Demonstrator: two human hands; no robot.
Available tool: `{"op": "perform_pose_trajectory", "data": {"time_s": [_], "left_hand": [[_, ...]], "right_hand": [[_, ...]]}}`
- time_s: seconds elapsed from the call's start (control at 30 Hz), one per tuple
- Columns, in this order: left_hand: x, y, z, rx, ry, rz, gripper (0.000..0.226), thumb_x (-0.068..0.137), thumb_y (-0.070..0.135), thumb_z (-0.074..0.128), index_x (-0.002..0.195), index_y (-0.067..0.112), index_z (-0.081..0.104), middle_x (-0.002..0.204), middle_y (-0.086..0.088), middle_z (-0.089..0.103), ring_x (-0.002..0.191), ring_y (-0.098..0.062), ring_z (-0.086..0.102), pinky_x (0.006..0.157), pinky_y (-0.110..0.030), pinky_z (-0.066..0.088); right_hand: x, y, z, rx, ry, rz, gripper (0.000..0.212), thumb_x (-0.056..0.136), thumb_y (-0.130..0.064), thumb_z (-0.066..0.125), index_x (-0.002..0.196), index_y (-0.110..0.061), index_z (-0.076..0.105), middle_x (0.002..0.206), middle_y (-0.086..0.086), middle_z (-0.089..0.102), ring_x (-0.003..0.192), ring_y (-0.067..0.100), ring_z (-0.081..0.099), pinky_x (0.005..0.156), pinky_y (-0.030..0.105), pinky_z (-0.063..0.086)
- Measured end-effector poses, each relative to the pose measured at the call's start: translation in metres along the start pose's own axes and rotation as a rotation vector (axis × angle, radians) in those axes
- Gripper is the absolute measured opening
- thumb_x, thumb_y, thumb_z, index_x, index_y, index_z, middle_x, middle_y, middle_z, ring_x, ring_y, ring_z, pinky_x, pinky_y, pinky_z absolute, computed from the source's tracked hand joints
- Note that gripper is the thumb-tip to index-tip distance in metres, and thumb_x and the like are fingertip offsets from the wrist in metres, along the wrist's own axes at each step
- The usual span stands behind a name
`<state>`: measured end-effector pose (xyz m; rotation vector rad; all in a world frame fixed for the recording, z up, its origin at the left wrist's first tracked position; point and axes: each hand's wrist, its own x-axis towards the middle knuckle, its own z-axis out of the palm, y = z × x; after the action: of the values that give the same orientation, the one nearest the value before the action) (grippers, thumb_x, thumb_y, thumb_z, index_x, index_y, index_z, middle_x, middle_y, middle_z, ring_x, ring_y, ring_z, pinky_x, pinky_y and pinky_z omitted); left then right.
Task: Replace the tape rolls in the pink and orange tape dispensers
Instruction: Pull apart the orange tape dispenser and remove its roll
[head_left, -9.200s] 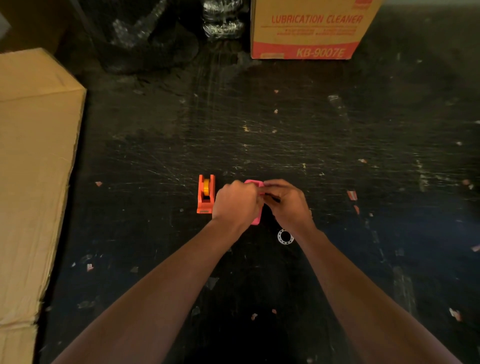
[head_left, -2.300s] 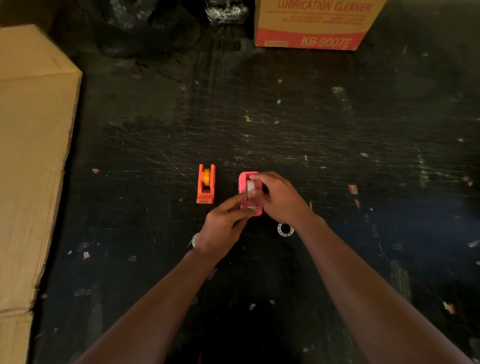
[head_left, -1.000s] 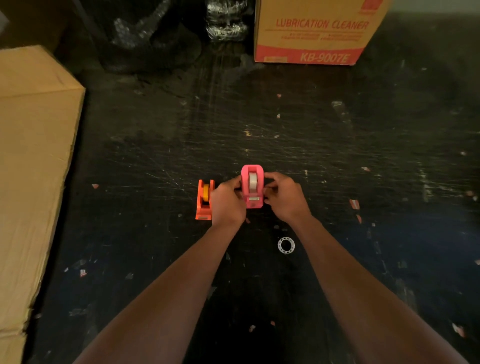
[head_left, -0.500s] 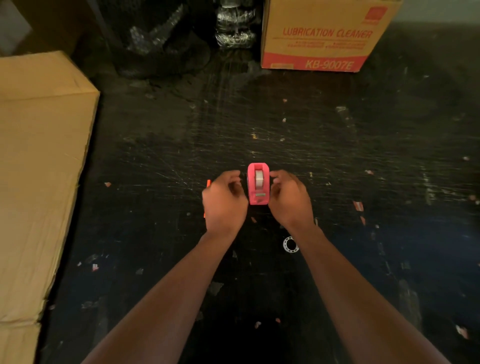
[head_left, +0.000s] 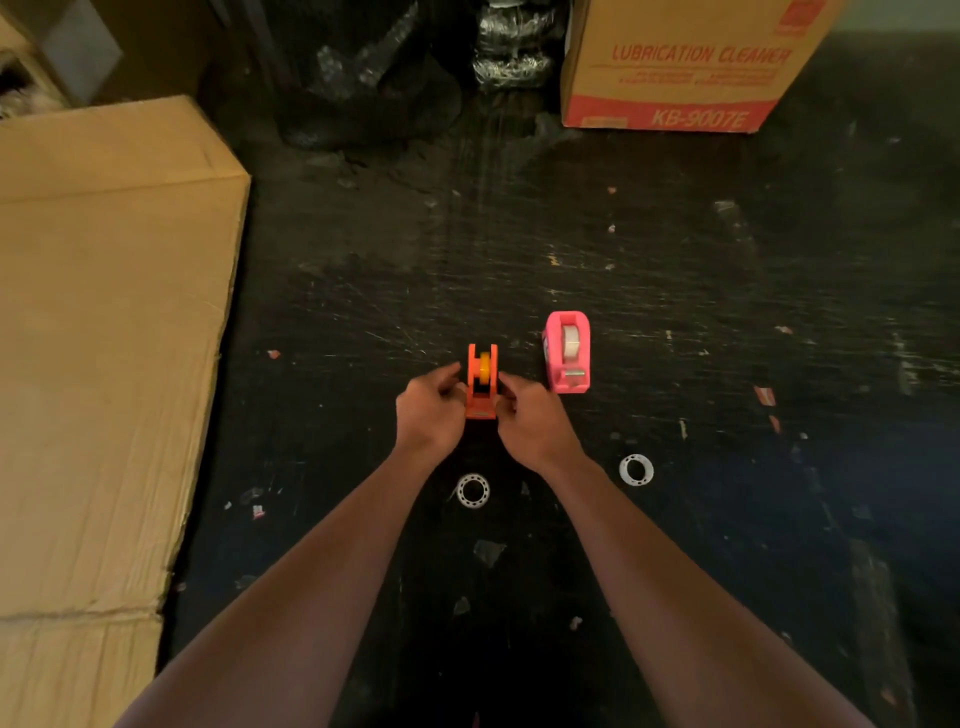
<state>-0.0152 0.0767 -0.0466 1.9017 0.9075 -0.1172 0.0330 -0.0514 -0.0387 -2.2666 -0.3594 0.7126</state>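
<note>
I'm watching the left hand (head_left: 428, 410) and right hand (head_left: 535, 422) pinching the one orange dispenser (head_left: 482, 384) mid-frame, with one pink dispenser (head_left: 567, 353) standing just right. Two white rings (head_left: 472, 490) are lying below; the upper-right box (head_left: 685, 67) is showing "LUBRICATION CLEANER KB-9007E".

Dark, badly scratched work surface (head_left: 675, 291) with cardboard at the left and the far edge

Large plain cardboard box (head_left: 104, 338) fills the left side, top face flat, a seam crossing it near the bottom. Far right: a second carton (head_left: 685, 67) standing on the surface, tan with a red band, printed LUBRICATION CLEANER and KB-9007E in red. Between the two, at the far edge, crumpled black plastic sheeting (head_left: 374, 78), and just beside it a shiny wrapped bundle (head_left: 511, 47). Surface is marked with pale scratches fanning out from the middle. Small litter scattered about: a reddish scrap (head_left: 764, 396) to the right, a pale scrap (head_left: 258, 512) near the big box, a grey flake (head_left: 488, 551) nearer the viewer
</note>
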Motion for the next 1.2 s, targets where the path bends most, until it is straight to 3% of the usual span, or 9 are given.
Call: {"op": "perform_pose_trajectory", "data": {"time_s": [0.17,0.4,0.53,0.7,0.83,0.93,1.1,1.2], "left_hand": [[-0.013,-0.002,-0.008,-0.145,-0.034,0.035,0.034,0.1,0.009,0.061,0.126,0.029,0.071,0.11,0.01,0.076,0.105,-0.008,0.072,0.098,-0.041,0.059],[-0.068,0.008,-0.039,-0.379,-0.088,0.06,0.023,0.098,0.011,0.065,0.115,0.026,0.068,0.11,0.001,0.078,0.1,-0.014,0.077,0.089,-0.045,0.063],[-0.105,0.009,-0.06,-0.485,-0.121,0.059,0.019,0.099,0.019,0.066,0.118,0.018,0.067,0.108,-0.007,0.079,0.097,-0.018,0.078,0.086,-0.045,0.064],[-0.136,0.005,-0.083,-0.522,-0.18,0.074,0.02,0.099,0.01,0.065,0.118,0.014,0.065,0.108,-0.009,0.078,0.098,-0.019,0.078,0.089,-0.044,0.063],[-0.152,0.004,-0.099,-0.544,-0.254,0.1,0.031,0.1,0.008,0.063,0.129,0.017,0.061,0.112,-0.011,0.077,0.098,-0.022,0.078,0.082,-0.039,0.065],[-0.158,0.006,-0.106,-0.55,-0.312,0.114,0.034,0.101,0.009,0.062,0.133,0.018,0.059,0.114,-0.011,0.077,0.101,-0.024,0.078,0.083,-0.039,0.065],[-0.158,0.012,-0.109,-0.549,-0.379,0.123,0.037,0.099,0.012,0.065,0.135,0.019,0.059,0.114,-0.01,0.078,0.102,-0.023,0.077,0.082,-0.039,0.065],[-0.156,0.016,-0.11,-0.52,-0.405,0.157,0.039,0.098,0.013,0.066,0.135,0.024,0.06,0.119,-0.009,0.076,0.105,-0.022,0.077,0.083,-0.039,0.064]], "right_hand": [[-0.009,-0.001,0.007,0.079,0.057,-0.017,0.04,0.1,-0.007,0.054,0.136,-0.021,0.063,0.125,-0.001,0.072,0.115,0.014,0.067,0.104,0.04,0.053],[-0.056,-0.018,-0.012,0.309,0.02,-0.028,0.02,0.104,-0.032,0.054,0.121,-0.034,0.063,0.115,-0.013,0.071,0.108,0.006,0.07,0.1,0.046,0.057],[-0.09,-0.028,-0.015,0.414,0.0,-0.063,0.017,0.105,-0.035,0.055,0.119,-0.031,0.063,0.113,-0.006,0.074,0.103,0.007,0.074,0.096,0.046,0.059],[-0.123,-0.044,-0.011,0.552,-0.022,-0.046,0.017,0.103,-0.036,0.059,0.115,-0.025,0.064,0.109,-0.002,0.076,0.099,0.009,0.076,0.093,0.044,0.062],[-0.138,-0.052,-0.008,0.552,-0.007,-0.047,0.021,0.097,-0.041,0.067,0.109,-0.024,0.065,0.107,0.001,0.076,0.099,0.014,0.076,0.093,0.048,0.061],[-0.143,-0.054,-0.011,0.605,-0.021,-0.063,0.025,0.095,-0.031,0.072,0.116,-0.021,0.064,0.11,0.003,0.077,0.101,0.016,0.077,0.092,0.046,0.062],[-0.148,-0.051,-0.027,0.718,-0.119,-0.071,0.06,0.091,-0.025,0.076,0.143,-0.037,0.048,0.118,0.007,0.075,0.106,0.018,0.076,0.091,0.043,0.063],[-0.147,-0.051,-0.035,0.704,-0.147,-0.089,0.063,0.092,-0.024,0.074,0.148,-0.034,0.048,0.123,0.008,0.072,0.109,0.02,0.076,0.093,0.045,0.062]]}}
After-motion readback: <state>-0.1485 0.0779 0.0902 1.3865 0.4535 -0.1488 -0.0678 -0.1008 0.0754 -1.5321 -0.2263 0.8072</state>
